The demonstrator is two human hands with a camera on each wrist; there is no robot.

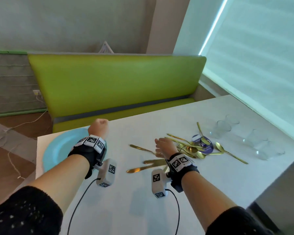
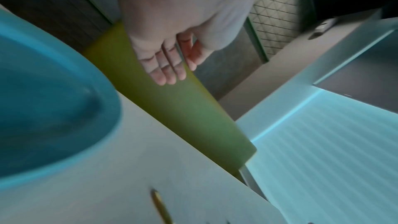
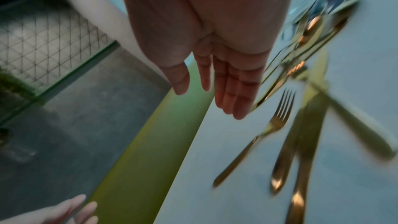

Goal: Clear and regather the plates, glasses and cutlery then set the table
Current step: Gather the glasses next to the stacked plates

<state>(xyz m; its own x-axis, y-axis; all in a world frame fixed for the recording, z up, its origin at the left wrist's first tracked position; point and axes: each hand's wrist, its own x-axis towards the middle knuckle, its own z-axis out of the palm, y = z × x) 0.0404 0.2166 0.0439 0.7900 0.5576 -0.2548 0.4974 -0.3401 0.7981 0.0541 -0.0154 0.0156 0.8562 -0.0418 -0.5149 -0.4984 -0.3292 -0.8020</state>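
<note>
A light blue plate (image 1: pixel 58 150) (image 2: pixel 43 100) lies at the table's far left corner. My left hand (image 1: pixel 98 127) (image 2: pixel 170 67) hovers beyond the plate's right rim with its fingers loose, holding nothing. My right hand (image 1: pixel 163 146) (image 3: pixel 226 83) floats flat and empty above the gold cutlery. A fork (image 1: pixel 141 148) (image 3: pixel 277 120) and two knives (image 1: pixel 146 167) (image 3: pixel 305 151) lie just under it. More gold spoons and forks (image 1: pixel 193 149) are piled over a purple coaster (image 1: pixel 208 146). Clear glasses (image 1: pixel 223 128) (image 1: pixel 261 145) stand at the right.
The white table (image 1: pixel 134 200) has bare surface in front of my arms. A green bench (image 1: pixel 115 82) runs along its far side. A window blind (image 1: pixel 261 65) borders the right. White cables (image 1: pixel 15 126) trail on the floor at the left.
</note>
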